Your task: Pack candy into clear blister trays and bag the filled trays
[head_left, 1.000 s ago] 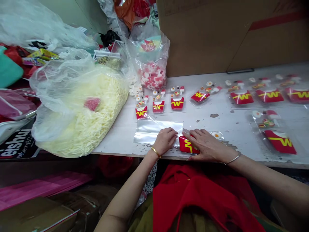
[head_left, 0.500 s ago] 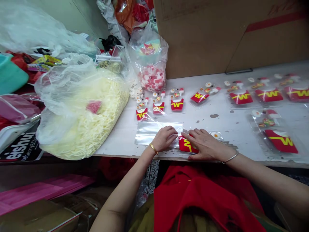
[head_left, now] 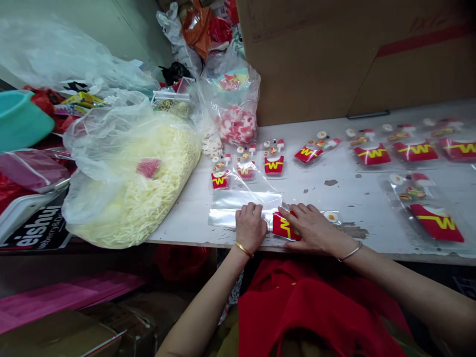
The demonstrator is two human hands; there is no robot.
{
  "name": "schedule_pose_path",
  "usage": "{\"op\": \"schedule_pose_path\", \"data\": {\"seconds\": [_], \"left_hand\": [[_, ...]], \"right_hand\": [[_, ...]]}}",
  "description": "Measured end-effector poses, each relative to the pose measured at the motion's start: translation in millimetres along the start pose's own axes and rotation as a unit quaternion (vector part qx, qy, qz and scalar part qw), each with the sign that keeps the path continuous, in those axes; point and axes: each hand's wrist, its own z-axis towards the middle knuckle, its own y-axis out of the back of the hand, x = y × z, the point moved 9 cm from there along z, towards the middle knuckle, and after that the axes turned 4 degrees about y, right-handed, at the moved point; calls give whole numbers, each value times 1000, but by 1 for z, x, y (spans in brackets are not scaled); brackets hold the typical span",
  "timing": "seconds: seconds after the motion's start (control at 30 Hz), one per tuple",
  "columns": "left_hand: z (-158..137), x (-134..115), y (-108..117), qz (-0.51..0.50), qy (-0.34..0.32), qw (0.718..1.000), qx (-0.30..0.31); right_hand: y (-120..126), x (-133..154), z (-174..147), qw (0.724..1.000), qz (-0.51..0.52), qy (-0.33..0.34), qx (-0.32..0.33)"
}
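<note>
My left hand (head_left: 251, 226), with a gold bracelet at the wrist, is curled on a clear plastic bag (head_left: 224, 206) near the table's front edge. Beside it, a flat red French-fry-box piece with a yellow W (head_left: 278, 225) lies turned sideways in clear film. My right hand (head_left: 311, 224) rests flat over that piece, its fingers stretched out and covering part of it. A small fried-egg piece (head_left: 331, 216) shows just past the right hand. Where the film ends under my fingers is hidden.
Several filled clear packets, such as one packet (head_left: 437, 222), lie along the white table (head_left: 357, 198). A large bag of pale yellow strips (head_left: 163, 193) stands left, with a bag of pink-and-white pieces (head_left: 237, 124) behind. A cardboard box (head_left: 316, 64) closes off the back.
My left hand has moved slightly left and down along the bag, its fingers now more curled. My right hand stays on the red piece. The view has shifted slightly.
</note>
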Motion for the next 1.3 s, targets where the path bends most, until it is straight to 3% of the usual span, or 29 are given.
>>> {"op": "schedule_pose_path", "data": {"seconds": [0.2, 0.4, 0.5, 0.63, 0.8, 0.9, 1.03, 1.2, 1.3], "left_hand": [[-23, 5, -3, 10, -9, 999, 39], [-40, -15, -3, -23, -4, 999, 23], [-42, -33, -4, -25, -34, 998, 41], [-28, -43, 2, -45, -101, 984, 137], [15, -32, 25, -51, -204, 966, 149], [29, -31, 5, -51, -280, 939, 191], [37, -28, -24, -38, -314, 923, 221], [41, -40, -17, -29, -375, 903, 205], [48, -45, -14, -21, -396, 891, 222]], "right_hand": [[4, -7, 5, 998, 1, -66, -12], [0, -3, 11, 995, -25, -92, -16], [-1, -3, 13, 995, -33, -93, -18], [5, -5, 7, 999, -16, -42, -30], [10, -16, -9, 997, -9, -31, -68], [1, -22, -10, 996, -12, -52, -70], [-6, -23, -1, 996, -2, -64, -58], [9, -22, 3, 995, -5, -64, -77], [20, -35, -19, 981, 4, -134, -143]]}}
